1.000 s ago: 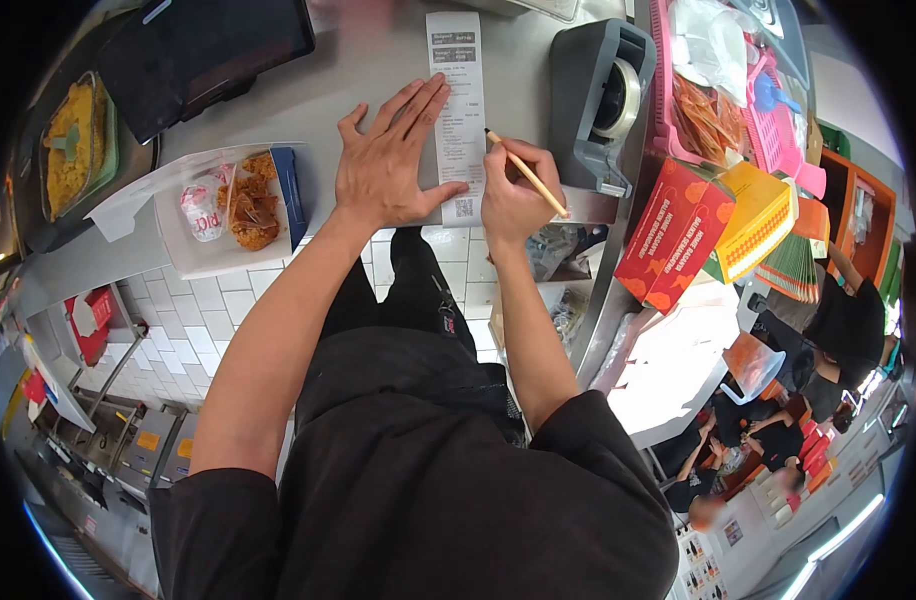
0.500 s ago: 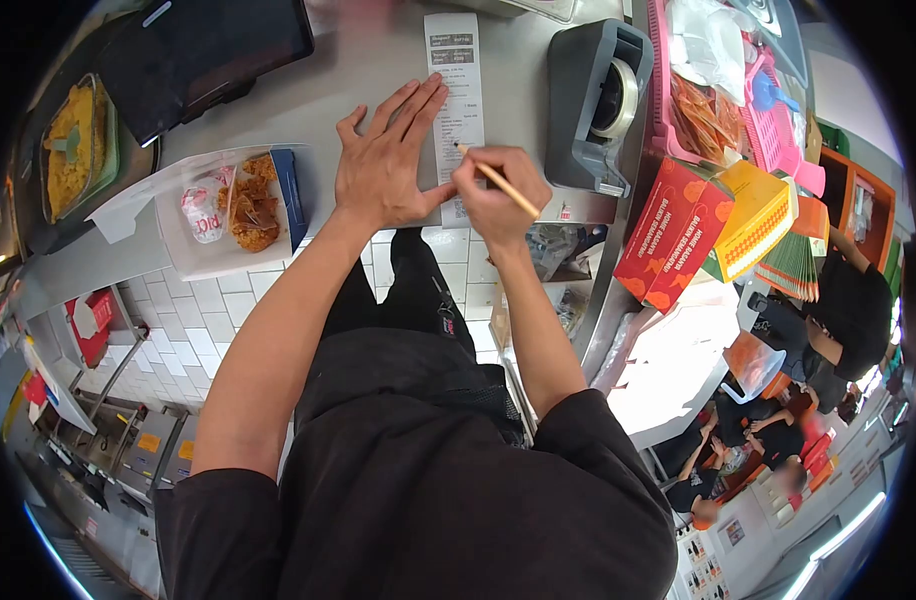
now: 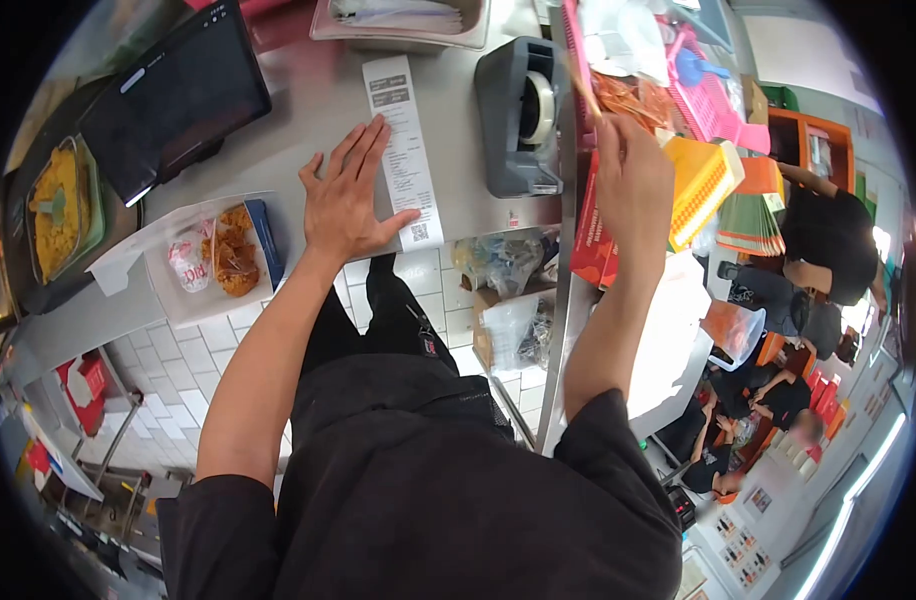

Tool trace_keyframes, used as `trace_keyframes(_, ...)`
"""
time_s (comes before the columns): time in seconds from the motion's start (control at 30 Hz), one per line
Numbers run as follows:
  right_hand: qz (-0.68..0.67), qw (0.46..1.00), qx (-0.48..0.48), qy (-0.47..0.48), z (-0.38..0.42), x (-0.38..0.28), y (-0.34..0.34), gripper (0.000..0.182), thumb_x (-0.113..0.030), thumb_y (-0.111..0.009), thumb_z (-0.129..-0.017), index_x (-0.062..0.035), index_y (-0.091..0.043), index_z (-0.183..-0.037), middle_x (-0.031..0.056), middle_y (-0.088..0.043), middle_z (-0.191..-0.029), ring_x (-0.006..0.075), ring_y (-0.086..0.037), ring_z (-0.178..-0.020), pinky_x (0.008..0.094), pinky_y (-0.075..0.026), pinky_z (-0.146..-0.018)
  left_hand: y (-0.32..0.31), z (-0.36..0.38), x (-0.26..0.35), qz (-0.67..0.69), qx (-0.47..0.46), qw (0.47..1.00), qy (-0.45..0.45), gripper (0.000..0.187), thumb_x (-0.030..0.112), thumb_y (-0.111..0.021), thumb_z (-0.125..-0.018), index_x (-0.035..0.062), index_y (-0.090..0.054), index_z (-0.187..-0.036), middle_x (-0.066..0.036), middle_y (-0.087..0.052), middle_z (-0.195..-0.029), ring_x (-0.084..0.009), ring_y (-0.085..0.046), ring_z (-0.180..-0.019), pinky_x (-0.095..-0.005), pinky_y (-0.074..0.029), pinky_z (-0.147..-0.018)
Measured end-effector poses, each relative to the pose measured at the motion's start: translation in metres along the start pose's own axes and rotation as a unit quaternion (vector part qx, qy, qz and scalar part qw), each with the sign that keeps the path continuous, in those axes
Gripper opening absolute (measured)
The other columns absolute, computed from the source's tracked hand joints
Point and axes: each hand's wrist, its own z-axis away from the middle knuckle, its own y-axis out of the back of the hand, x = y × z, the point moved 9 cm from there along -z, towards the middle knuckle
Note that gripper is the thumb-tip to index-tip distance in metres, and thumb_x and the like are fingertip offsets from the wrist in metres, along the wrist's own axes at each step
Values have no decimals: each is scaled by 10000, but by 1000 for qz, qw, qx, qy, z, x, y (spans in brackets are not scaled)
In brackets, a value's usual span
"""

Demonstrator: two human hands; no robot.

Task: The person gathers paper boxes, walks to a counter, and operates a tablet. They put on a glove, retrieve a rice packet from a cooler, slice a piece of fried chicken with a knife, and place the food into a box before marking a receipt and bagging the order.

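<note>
Head view: receipt (image 3: 406, 165) lies flat on the steel counter (image 3: 453, 175), left hand (image 3: 346, 208) spread palm-down beside it, thumb across its lower end; right hand (image 3: 633, 175) raised over the red box (image 3: 590, 240), fingers closed around a slim pencil (image 3: 585, 96), blurred. Judged feather-light, limp and easily creased, the paper would likely skate on smooth metal, best pinched by a long edge; pencil probably light, stiff, suited to a mid-barrel grip.
</note>
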Motion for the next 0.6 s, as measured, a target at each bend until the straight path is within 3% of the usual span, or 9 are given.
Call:
trace_keyframes(0.03,135,988,-41,64,-14,-4,-6,235,-219,-522,-982,-4,-601,-1031,168,-674,-879,346,-624,-761,471,-462,-690,0,2,0,1,-1,1000,3,1059,665,-705,-655,203,-289,-1512,58,-292,-1568,-132,-307,-1401,-495,-209,-1095)
trace_keyframes(0.13,171,974,-103,110,-56,-7,-24,321,-291,-581,-946,9,-585,-1058,181,-681,-900,382,-622,-810,491,-468,-734,3,-1,-2,-2,8,1000,3,1059,667,-704,-654,202,-291,-1511,61,-287,-1569,-133,-306,-1402,-497,-213,-1094)
trace_keyframes(0.27,125,977,-54,166,-60,-26,-28,475,-317,-681,-879,26,-551,-1181,208,-682,-984,362,-656,-936,441,-499,-824,1,4,-1,-4,18,1000,0,1061,682,-701,-646,211,-298,-1507,72,-283,-1571,-113,-315,-1395,-502,-227,-1091)
trace_keyframes(0.33,-164,982,92,-16,-5,-4,7,795,-315,-807,-764,50,-422,-1356,247,-654,-1121,336,-642,-1083,390,-487,-933,-5,3,-1,4,25,1000,10,1076,690,-702,-639,216,-288,-1512,76,-272,-1575,-147,-290,-1410,-522,-226,-1093)
trace_keyframes(0.4,-177,979,103,-11,55,49,-50,988,-248,-848,-713,51,-273,-1458,270,-607,-1223,302,-622,-1131,351,-476,-960,-6,-7,7,9,37,999,29,1091,697,-703,-633,220,-279,-1517,80,-261,-1579,-180,-266,-1426,-542,-225,-1096)
trace_keyframes(0.47,-185,976,103,-48,68,42,-81,954,-234,-849,-703,64,-314,-1435,264,-618,-1210,293,-631,-1114,351,-476,-956,-17,-13,28,13,5,999,49,1158,725,-707,-600,228,-237,-1535,84,-217,-1594,-283,-189,-1453,-595,-207,-1102)
trace_keyframes(0.5,-186,972,104,-95,81,41,-85,920,-219,-849,-693,77,-355,-1411,258,-628,-1198,284,-641,-1096,352,-476,-952,-23,-8,34,14,-2,999,51,1158,725,-707,-600,228,-237,-1535,84,-217,-1594,-283,-189,-1453,-595,-207,-1102)
trace_keyframes(0.57,-179,972,93,-123,78,37,-78,871,-211,-839,-696,80,-395,-1386,254,-639,-1182,283,-646,-1088,355,-473,-956,-24,-19,39,50,25,998,39,1209,778,-693,-546,240,-244,-1532,96,-219,-1595,-389,-164,-1438,-650,-238,-1054)
trace_keyframes(0.6,-172,970,84,-149,72,32,-73,823,-204,-829,-698,83,-435,-1362,250,-650,-1167,281,-651,-1080,359,-469,-960,-23,-26,39,45,32,998,37,1209,778,-693,-546,240,-244,-1532,96,-219,-1595,-389,-164,-1438,-650,-238,-1054)
